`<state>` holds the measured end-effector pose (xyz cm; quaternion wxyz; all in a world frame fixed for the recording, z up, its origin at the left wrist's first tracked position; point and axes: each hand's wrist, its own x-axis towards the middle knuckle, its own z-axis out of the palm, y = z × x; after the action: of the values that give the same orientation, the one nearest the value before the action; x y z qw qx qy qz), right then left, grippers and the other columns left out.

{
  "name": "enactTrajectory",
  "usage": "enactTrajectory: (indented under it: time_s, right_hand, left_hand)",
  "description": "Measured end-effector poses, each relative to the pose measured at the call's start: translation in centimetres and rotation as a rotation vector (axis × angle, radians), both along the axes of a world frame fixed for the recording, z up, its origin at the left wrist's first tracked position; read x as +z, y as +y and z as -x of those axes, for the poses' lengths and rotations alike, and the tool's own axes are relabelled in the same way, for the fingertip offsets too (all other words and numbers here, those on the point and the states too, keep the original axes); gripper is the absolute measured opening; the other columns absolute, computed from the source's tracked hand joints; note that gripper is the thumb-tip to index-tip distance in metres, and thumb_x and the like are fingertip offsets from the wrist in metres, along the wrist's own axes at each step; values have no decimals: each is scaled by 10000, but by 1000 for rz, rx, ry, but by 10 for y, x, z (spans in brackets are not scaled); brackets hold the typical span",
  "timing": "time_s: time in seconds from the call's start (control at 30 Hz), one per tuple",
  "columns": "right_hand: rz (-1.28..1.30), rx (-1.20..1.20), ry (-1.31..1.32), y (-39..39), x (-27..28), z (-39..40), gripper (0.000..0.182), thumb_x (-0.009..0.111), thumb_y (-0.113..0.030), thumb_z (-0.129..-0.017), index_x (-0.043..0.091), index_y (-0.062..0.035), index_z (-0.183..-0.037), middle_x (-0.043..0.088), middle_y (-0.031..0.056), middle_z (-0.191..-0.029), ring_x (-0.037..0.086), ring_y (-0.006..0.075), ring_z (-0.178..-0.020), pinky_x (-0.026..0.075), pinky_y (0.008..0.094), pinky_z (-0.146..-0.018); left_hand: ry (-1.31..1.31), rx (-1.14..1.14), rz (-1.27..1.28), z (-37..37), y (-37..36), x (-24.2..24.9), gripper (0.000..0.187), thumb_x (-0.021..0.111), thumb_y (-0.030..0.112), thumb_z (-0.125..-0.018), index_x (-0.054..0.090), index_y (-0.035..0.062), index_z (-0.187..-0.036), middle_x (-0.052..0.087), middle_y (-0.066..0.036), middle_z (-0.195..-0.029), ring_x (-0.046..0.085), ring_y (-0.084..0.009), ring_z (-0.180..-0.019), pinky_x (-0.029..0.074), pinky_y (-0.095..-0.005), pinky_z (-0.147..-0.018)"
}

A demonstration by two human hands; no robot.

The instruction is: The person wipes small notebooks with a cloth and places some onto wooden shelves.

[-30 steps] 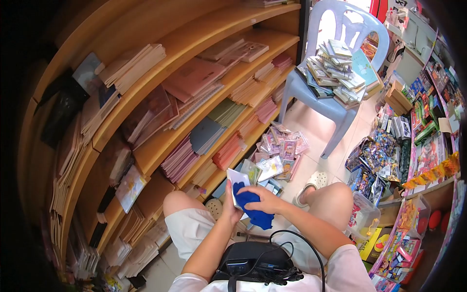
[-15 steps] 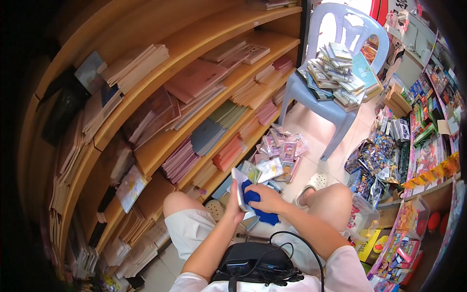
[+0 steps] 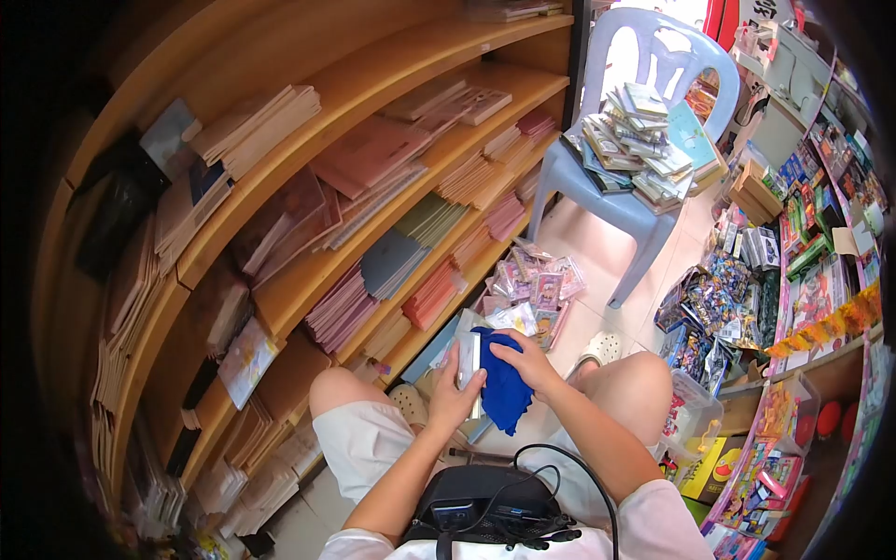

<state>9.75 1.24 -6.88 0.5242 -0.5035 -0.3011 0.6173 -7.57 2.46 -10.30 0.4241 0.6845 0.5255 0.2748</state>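
Note:
Between my knees, my left hand [image 3: 454, 392] grips a small notebook [image 3: 469, 362] with a pale cover, thumb across its edge. My right hand [image 3: 528, 362] is closed on a blue cloth [image 3: 504, 394], pressing it to the notebook's right side. The cloth's lower end hangs loose with a ragged edge. Just beyond my hands, a pile of small packaged notebooks [image 3: 537, 280] lies on the floor, with pink covers among them. Part of the notebook is hidden by the cloth and fingers.
Wooden shelves [image 3: 373, 257] with stacked books and paper curve along my left. A blue plastic chair [image 3: 607, 198] ahead bears a heap of small books [image 3: 644, 140]. To the right are shiny packets [image 3: 714, 303], a clear plastic bin [image 3: 691, 411] and crowded display shelves [image 3: 784, 327].
The cloth has moved from the notebook's face to its right edge and now hangs down more. The notebook has turned, and my left thumb now shows across it.

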Motion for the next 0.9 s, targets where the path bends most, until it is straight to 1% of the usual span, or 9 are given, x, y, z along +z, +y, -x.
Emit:
enactTrajectory:
  time_s: [0.23, 0.33, 0.37, 0.4, 0.47, 0.5, 0.6, 0.77, 0.9]
  right_hand:
    - [-113, 46, -469, -4, -16, 1, 478, 760, -258, -718, 562, -42, -1096, 614, 52, -891, 565, 120, -781, 471, 261, -695]
    - [-27, 20, -331, 1, -2, -8, 440, 742, -185, -712, 581, -38, -1095, 630, 61, -913, 582, 130, -771, 477, 258, -698]
    - [-24, 17, -204, 3, 0, -12, 436, 734, -165, -718, 578, -33, -1104, 631, 61, -922, 587, 128, -781, 482, 261, -705]
    - [-22, 15, -78, 5, 3, -16, 433, 725, -145, -724, 575, -29, -1113, 632, 60, -931, 592, 127, -791, 487, 264, -713]
    - [23, 82, 75, 0, 23, -19, 434, 715, -128, -746, 560, -22, -1136, 628, 62, -981, 596, 124, -848, 482, 263, -778]
    - [18, 109, 101, -1, 25, -16, 441, 717, -131, -748, 555, -23, -1143, 626, 64, -994, 595, 124, -862, 477, 261, -793]
    - [-107, 163, -158, 1, 4, -3, 503, 756, -213, -740, 537, -27, -1152, 626, 68, -1007, 587, 147, -907, 465, 278, -820]
    - [-63, -129, -617, -1, -23, 4, 538, 740, -346, -737, 528, -39, -1125, 631, 155, -995, 608, 253, -908, 468, 334, -817]
    - [-305, -296, -880, 1, -11, 2, 546, 705, -349, -741, 501, -69, -1163, 599, 203, -1054, 592, 357, -946, 470, 403, -811]
  left_hand:
    - [354, -35, -200, -4, -14, 30, 935, 757, 383, -682, 265, 87, -1420, 397, -269, -1152, 457, -353, -1016, 412, -395, -879]
    - [57, 59, -100, 7, -4, 24, 861, 724, 288, -741, 247, 54, -1419, 471, -218, -1071, 505, -280, -968, 440, -383, -830]
    - [-204, 119, 88, 10, 1, 40, 718, 630, 179, -825, 244, 18, -1408, 536, -135, -930, 548, -208, -881, 474, -350, -778]
    - [-447, 229, 329, 17, 9, 45, 604, 519, 277, -918, 260, 27, -1403, 592, -100, -883, 595, -194, -865, 505, -336, -768]
    - [-1071, 100, 707, 37, 27, 36, 659, 414, 496, -930, 292, 44, -1394, 609, -148, -1045, 590, -252, -1008, 500, -399, -845]
    - [-1157, 99, 862, 38, 28, 36, 732, 338, 617, -897, 337, 63, -1376, 553, -197, -1205, 556, -305, -1100, 468, -458, -903]
    - [-1326, 103, 1002, 22, 9, 34, 747, 356, 632, -882, 359, 63, -1366, 503, -212, -1270, 533, -329, -1131, 436, -479, -941]
    - [-1515, -36, 1061, 15, -2, 16, 869, 308, 722, -825, 323, 58, -1387, 459, -220, -1308, 489, -457, -1126, 409, -590, -913]
    - [-1478, -145, 1045, 15, -1, 25, 858, 307, 723, -826, 310, 83, -1396, 452, -189, -1314, 473, -397, -1167, 422, -541, -925]
